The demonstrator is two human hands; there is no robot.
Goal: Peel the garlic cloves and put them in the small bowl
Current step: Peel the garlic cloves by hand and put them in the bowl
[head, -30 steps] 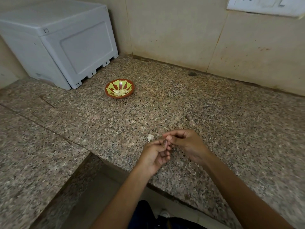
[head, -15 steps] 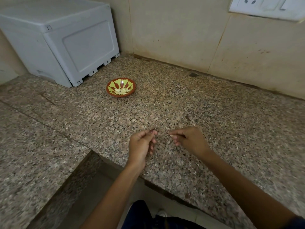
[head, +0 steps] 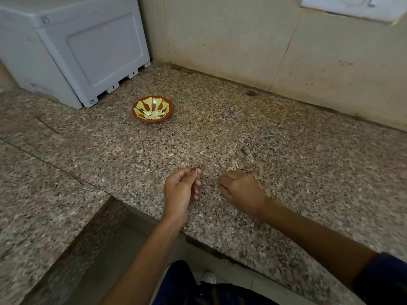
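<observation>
Seemingly, the left hand (head: 181, 190) pinches something tiny between its thumb and forefinger at the fingertips (head: 195, 170); it is too small to tell whether this is a garlic clove or a scrap of skin, and no long axis can be read from it. From that pinch the small bowl (head: 152, 111) lies at about eleven o'clock, well apart, farther back on the table (head: 286, 155), and it already holds a small heap of pale peeled cloves (head: 153, 114). The left hand is the nearer of the two to the bowl, so a carry to it would likely fall to that hand. Bare granite lies between the pinch and the bowl, with nothing standing in the way. The right hand (head: 241, 190) rests low over the table at three o'clock from the left, near it but apart, its fingers curled under; whether they hold anything I cannot tell. A grey plastic box (head: 88, 51) stands at about ten o'clock beyond the bowl, near its rim but apart. A tiled wall (head: 242, 40) closes the back.
</observation>
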